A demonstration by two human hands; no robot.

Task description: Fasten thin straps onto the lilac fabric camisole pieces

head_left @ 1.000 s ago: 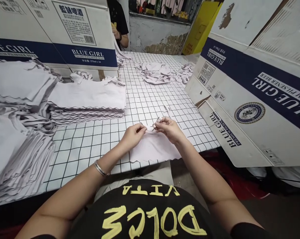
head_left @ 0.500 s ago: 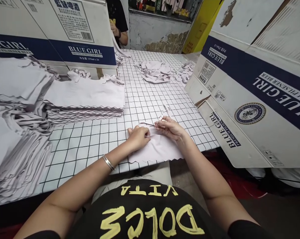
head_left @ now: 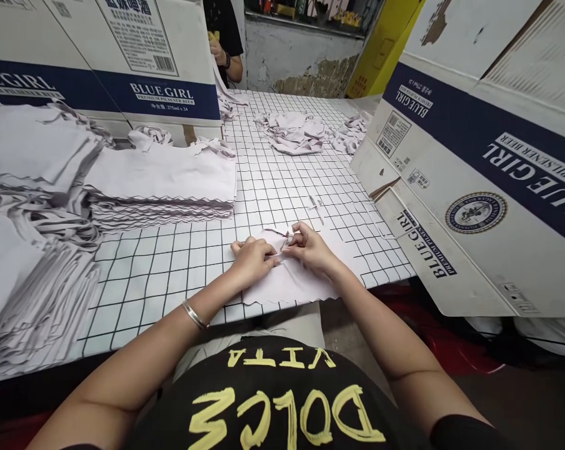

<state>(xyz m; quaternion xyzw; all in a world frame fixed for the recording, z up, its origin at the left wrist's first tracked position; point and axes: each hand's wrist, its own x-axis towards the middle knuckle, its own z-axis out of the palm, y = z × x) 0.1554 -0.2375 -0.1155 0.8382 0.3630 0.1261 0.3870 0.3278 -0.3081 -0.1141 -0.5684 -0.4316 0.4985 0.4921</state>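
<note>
a pale cloth piece (head_left: 292,282) lies at the gridded table's (head_left: 282,187) near edge, apparently part-done; left hand (head_left: 253,259) pinches its upper edge, right hand (head_left: 311,249) seemingly a thin strap (head_left: 277,232). neat stack (head_left: 163,172) left, loose heap (head_left: 292,131) beyond; which is finished, unclear.

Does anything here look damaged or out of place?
Yes: the carton at right looks slanted, and a brown patch suggests its white surface tore. Behind the table, the wall has a rough, peeled-looking area.
</note>
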